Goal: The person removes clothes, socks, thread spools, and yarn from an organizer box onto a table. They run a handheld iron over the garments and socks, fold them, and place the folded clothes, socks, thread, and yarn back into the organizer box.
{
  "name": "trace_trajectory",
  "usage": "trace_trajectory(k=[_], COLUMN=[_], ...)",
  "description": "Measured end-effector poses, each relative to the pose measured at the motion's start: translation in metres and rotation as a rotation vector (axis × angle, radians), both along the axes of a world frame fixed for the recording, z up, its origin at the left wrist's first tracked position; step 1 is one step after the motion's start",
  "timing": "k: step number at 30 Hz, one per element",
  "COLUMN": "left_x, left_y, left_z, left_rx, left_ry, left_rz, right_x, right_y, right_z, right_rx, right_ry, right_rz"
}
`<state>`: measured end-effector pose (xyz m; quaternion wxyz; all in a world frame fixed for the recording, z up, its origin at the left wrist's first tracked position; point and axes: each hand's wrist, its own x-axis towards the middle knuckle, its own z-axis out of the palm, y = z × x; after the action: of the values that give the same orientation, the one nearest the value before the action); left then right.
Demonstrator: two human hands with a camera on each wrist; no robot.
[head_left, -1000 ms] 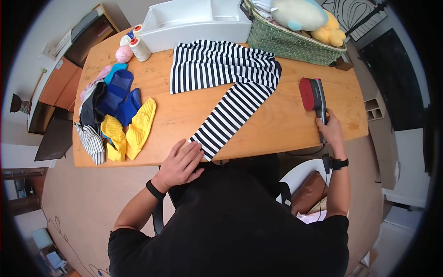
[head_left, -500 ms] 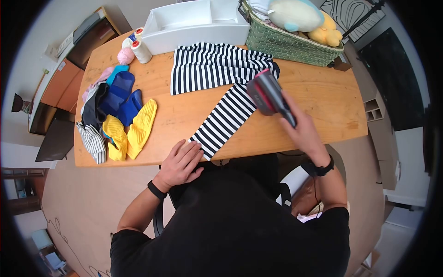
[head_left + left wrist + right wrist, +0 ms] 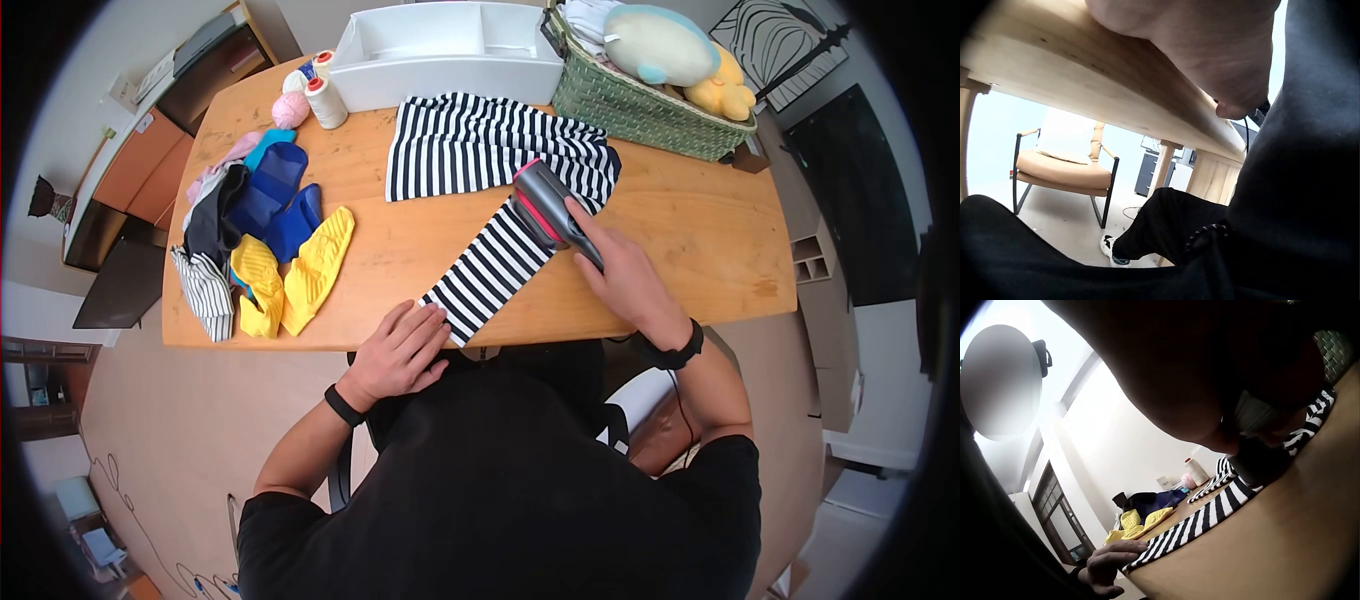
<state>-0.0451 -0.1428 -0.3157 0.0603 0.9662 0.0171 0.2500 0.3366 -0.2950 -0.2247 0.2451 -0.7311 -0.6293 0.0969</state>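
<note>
A black-and-white striped garment lies on the wooden table, one narrow section running diagonally toward the front edge. Its wider, gathered part spreads farther back. My left hand rests with straight fingers on the narrow section's end, at the table edge. With my right hand I grip the handle of a grey handheld garment steamer with a pink-red trim. Its head sits on the upper part of the narrow section, and in the right wrist view the dark head overlaps the striped cloth.
Crumpled blue, yellow, black and striped clothes lie at the left. Thread spools and pink yarn stand behind them. A white divided box and a green woven basket with plush toys line the back. A cord hangs by the right forearm.
My right hand has carried the steamer from the table's right side leftward onto the striped garment, its head turning to face the cloth. The left hand has stayed on the garment's end.
</note>
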Motion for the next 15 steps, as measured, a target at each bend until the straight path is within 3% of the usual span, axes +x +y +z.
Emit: trace_trajectory(k=[15], left_x=[0.000], left_y=[0.000], left_z=[-0.004], left_rx=[0.045], left_ry=[-0.056], left_rz=[-0.027], right_x=[-0.040], right_y=[-0.016], right_z=[0.010], right_rx=[-0.154], right_ry=[0.008], right_rz=[0.001])
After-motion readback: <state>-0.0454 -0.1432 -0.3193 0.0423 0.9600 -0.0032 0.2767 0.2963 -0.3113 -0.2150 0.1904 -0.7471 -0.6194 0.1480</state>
